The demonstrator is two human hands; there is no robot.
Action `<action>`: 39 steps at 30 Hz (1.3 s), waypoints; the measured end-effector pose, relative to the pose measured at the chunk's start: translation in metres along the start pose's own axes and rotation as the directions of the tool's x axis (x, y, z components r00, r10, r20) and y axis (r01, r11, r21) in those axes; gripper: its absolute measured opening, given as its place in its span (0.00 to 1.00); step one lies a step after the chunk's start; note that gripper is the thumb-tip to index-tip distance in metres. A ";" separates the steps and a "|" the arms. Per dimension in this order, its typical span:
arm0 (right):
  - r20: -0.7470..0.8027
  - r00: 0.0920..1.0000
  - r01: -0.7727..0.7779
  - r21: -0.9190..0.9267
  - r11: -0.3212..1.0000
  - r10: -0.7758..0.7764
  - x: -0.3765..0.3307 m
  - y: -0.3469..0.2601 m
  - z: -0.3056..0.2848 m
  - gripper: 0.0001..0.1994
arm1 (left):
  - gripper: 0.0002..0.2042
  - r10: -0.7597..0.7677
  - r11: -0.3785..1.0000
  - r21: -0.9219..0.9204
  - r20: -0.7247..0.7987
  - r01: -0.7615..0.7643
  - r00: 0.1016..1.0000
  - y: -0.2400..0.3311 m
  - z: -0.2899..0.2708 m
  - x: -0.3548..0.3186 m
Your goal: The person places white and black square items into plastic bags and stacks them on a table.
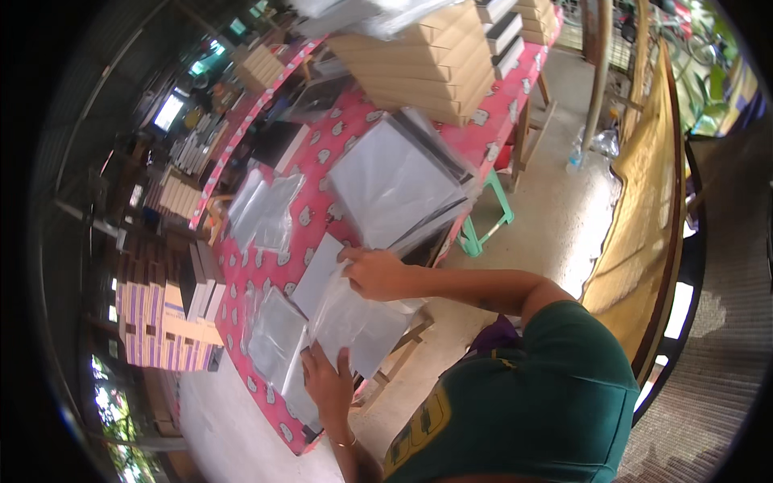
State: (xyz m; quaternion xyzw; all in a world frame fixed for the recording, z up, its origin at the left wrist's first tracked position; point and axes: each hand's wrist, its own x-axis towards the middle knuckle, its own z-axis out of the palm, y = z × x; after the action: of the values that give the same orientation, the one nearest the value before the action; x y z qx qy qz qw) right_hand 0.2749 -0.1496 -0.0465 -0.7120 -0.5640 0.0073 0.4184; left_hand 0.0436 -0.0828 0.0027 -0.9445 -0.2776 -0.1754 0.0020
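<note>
A clear plastic bag (357,319) lies between my hands at the near edge of the table. My right hand (374,273) pinches its far side with curled fingers. At the near side, my left hand (328,386) has its thumb over the bag and its fingers along the left edge. A white sheet (318,272) shows beside and partly under the plastic; how far it goes inside I cannot tell. Just left lies a pile of clear plastic bags (274,334). Beyond my right hand is a stack of white and black flat pieces in plastic (396,181).
The table has a pink patterned cloth (320,216). More plastic bags (267,211) and a black box (279,145) lie farther left. Brown cartons (415,68) are stacked at the far end. A green stool (489,217) stands right of the table; stacked boxes (165,310) stand left.
</note>
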 end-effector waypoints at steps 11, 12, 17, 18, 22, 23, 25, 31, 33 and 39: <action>0.365 0.851 0.152 0.516 0.843 -0.377 -0.003 0.007 0.007 0.20 | 0.16 -0.243 0.177 -0.984 -0.028 0.016 0.970 -0.050 -0.046 0.013; 0.284 0.875 0.088 0.703 0.706 -0.392 0.000 0.010 0.009 0.20 | 0.17 -0.328 -0.040 -0.998 0.068 0.058 0.942 -0.024 -0.047 0.017; 0.224 0.957 -0.291 0.740 -0.607 -0.187 0.012 0.001 -0.012 0.17 | 0.22 -0.179 0.416 -0.780 0.433 0.466 0.884 -0.072 -0.008 -0.015; 0.357 0.931 -0.346 0.797 -0.496 -0.075 0.008 -0.002 -0.016 0.16 | 0.23 -0.185 0.498 -0.718 0.461 0.487 0.868 -0.072 -0.009 -0.016; 0.642 0.565 -0.245 0.731 0.637 -0.519 0.001 0.009 -0.006 0.21 | 0.20 -0.281 0.093 -0.990 0.080 0.110 0.956 -0.049 -0.043 0.013; 0.589 0.547 -0.206 0.783 0.586 -0.595 -0.001 0.008 -0.002 0.20 | 0.20 -0.369 -0.361 -0.932 0.102 -0.041 0.924 -0.032 -0.056 0.020; 0.464 0.504 -0.128 0.874 0.469 -0.728 -0.004 0.008 0.004 0.20 | 0.19 -0.363 -0.105 -0.971 0.240 0.216 0.900 -0.046 -0.045 0.015; 0.261 0.868 -0.477 0.676 -0.561 -0.423 -0.010 0.013 -0.022 0.22 | 0.22 -0.150 0.167 -0.879 0.425 0.446 0.893 -0.051 0.005 -0.017; 0.210 0.848 -0.476 0.705 -0.526 -0.487 -0.021 0.023 -0.002 0.17 | 0.24 -0.030 0.409 -0.900 0.155 0.154 0.987 -0.055 -0.003 -0.009; -0.052 0.974 -0.140 0.631 -0.763 -0.221 -0.016 0.035 0.016 0.13 | 0.21 -0.397 -0.055 -0.979 0.203 0.197 0.895 -0.037 -0.014 0.003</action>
State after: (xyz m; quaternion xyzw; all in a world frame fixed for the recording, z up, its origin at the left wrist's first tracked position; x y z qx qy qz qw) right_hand 0.2889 -0.1534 -0.0854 0.1920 -0.2638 0.5737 0.7513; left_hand 0.0221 -0.0512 0.0130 -0.5739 -0.2735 -0.3809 -0.6714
